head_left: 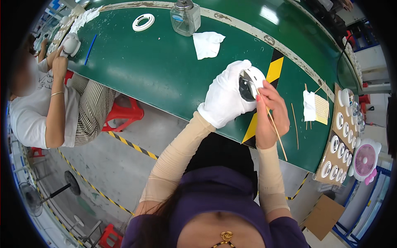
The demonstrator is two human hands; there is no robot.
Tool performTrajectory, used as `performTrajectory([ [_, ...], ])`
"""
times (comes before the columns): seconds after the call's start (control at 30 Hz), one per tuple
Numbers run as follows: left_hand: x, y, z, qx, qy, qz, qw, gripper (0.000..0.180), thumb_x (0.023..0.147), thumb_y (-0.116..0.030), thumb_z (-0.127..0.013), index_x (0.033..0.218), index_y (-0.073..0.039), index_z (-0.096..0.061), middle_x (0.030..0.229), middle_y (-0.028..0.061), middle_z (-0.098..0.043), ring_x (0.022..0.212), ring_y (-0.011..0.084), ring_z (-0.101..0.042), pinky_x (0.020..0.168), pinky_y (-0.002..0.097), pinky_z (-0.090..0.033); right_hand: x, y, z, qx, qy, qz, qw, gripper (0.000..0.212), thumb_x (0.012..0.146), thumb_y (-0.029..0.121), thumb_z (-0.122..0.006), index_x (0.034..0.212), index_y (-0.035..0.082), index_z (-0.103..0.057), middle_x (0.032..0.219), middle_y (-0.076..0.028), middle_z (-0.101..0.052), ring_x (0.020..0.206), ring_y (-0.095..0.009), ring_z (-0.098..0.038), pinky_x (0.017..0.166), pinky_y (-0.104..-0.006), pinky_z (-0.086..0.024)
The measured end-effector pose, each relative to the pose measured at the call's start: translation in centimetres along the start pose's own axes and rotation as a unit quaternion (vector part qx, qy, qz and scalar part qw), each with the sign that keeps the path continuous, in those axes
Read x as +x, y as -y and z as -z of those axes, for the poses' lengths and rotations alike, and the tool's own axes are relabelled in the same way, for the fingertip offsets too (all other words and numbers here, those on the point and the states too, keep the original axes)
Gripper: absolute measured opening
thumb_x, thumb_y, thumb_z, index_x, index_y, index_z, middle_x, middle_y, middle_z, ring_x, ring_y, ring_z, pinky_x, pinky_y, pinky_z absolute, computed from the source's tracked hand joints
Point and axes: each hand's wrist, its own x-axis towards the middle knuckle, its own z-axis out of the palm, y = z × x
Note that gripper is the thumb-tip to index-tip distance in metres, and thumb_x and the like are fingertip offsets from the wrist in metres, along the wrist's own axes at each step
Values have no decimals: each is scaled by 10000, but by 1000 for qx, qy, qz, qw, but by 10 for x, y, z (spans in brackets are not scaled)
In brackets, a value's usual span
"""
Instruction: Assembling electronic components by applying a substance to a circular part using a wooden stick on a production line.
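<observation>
White round plastic housing [257, 74] held over the yellow-and-black striped tape [275, 69], glossy dark face [247, 88] tipped left.
It's gripped by the white-gloved left hand [224, 97]; a thin wooden stick [273, 126] is pinched by the bare right hand [277, 108], tail slanting right of the tape. Clear bottle [191, 25] left of the tape: blue label [178, 18] can't be read.

On the table [136, 62], 1 bottle [186, 20] stands behind 1 cloth [207, 44], right of 1 ring [143, 27]; right of the right hand [278, 115], 1 stick [295, 126].

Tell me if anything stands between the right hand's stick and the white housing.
Nothing visible does: the wooden stick in the right hand reaches up to the white housing, which the gloved left hand holds.
</observation>
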Motion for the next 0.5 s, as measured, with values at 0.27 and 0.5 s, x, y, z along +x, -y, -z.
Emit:
performTrajectory([
  [0.27,-3,-2,-3,-17,7,9,1000,873,619,-198,-875,1343,-66,-404,1203,171,-578,1046,325,-610,879,375,-500,-6,-5,3,-16,-9,27,999,103,800,-102,-689,844,-31,-628,966,-145,-695,1012,-326,-684,832,-355,-551],
  [0.5,1,-1,0,-13,-1,1,1000,877,620,-209,-880,1343,-69,-403,1195,163,-583,1024,313,-618,865,368,-505,-5,-5,2,-10,-2,14,1000,100,804,-98,-688,845,-32,-626,976,-149,-696,1031,-327,-678,846,-352,-547],
])
